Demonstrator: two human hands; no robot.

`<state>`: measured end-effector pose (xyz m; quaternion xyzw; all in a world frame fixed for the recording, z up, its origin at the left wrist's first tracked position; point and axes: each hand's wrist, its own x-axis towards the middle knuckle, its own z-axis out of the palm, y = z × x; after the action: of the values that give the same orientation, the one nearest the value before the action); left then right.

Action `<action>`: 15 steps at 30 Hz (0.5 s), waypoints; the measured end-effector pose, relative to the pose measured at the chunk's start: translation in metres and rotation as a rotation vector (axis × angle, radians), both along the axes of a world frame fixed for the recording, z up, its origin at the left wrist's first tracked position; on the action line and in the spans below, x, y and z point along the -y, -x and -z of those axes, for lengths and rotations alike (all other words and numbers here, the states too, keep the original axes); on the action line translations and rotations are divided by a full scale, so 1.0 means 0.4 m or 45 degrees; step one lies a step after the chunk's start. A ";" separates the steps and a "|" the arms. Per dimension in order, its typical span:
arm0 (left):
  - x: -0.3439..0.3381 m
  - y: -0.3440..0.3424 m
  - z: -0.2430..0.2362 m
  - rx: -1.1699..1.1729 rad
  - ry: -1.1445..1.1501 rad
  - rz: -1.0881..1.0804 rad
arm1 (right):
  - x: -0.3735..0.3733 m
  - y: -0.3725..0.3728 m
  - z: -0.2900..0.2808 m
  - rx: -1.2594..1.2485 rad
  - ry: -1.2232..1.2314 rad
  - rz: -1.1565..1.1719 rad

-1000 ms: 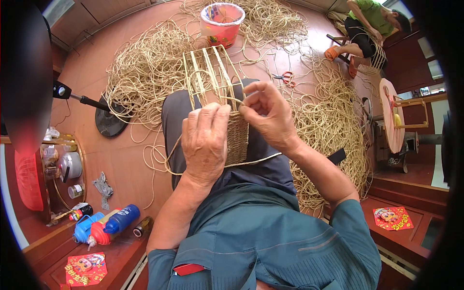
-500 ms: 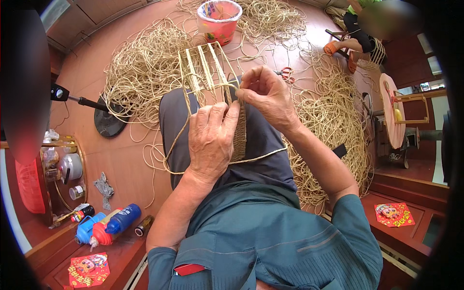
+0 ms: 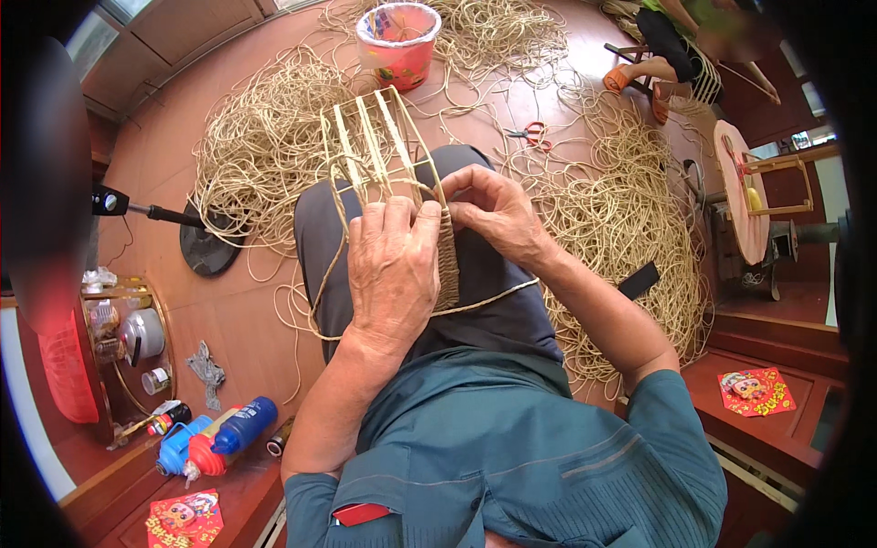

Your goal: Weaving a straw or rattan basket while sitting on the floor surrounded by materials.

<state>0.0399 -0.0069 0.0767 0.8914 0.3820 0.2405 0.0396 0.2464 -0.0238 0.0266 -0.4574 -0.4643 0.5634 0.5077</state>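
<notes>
A box-like frame point(image 3: 413, 137) strung with pale straw cords rests on my lap, its near part wrapped in a tight woven band point(image 3: 449, 265). My left hand point(image 3: 395, 269) lies over the near part and grips it, hiding most of the weave. At the frame's right edge, my right hand point(image 3: 501, 215) is closed, thumb and fingertips pinching a strand of straw cord beside the left fingertips. The exact grip is partly hidden. A loose straw cord point(image 3: 493, 299) crosses my thighs, and another length loops down left of the frame.
Heaps of straw cord point(image 3: 630, 228) cover the floor at right, with another pile point(image 3: 265, 137) at left. Red-handled scissors point(image 3: 537, 136) and a red bucket point(image 3: 402, 68) lie ahead. Flasks point(image 3: 242, 425) stand low left; another person's leg point(image 3: 653, 68) shows far right.
My right hand has come down and closer to the frame's right edge, drawing the strand in. My left hand stays on the weave. The view has shifted slightly.
</notes>
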 end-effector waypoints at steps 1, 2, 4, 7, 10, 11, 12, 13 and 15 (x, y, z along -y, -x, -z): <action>0.000 0.000 -0.002 0.012 0.010 0.001 | 0.000 -0.002 0.000 0.012 0.048 -0.005; -0.001 -0.001 -0.003 0.021 0.008 0.011 | 0.002 -0.004 -0.001 0.070 0.155 0.017; -0.002 -0.002 -0.004 0.024 0.026 0.002 | 0.004 -0.008 0.000 0.002 0.111 -0.011; -0.004 -0.004 -0.005 0.045 0.028 0.013 | 0.006 -0.009 0.005 -0.073 0.129 -0.026; -0.004 -0.007 -0.008 0.035 0.035 0.005 | 0.003 -0.005 0.010 -0.027 0.147 -0.008; -0.004 -0.007 -0.009 0.026 0.053 0.001 | 0.002 -0.005 0.011 -0.055 0.080 -0.012; -0.005 -0.008 -0.010 0.038 0.028 0.002 | 0.002 -0.003 0.011 -0.057 0.104 -0.014; -0.006 -0.009 -0.012 0.023 0.032 -0.002 | 0.003 -0.004 0.010 -0.012 0.208 0.021; -0.007 -0.010 -0.013 0.013 0.031 -0.004 | 0.005 -0.003 0.007 -0.087 0.126 0.013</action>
<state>0.0438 -0.0041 0.0819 0.8890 0.3861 0.2407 0.0519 0.2478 -0.0259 0.0239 -0.4647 -0.4159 0.5984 0.5030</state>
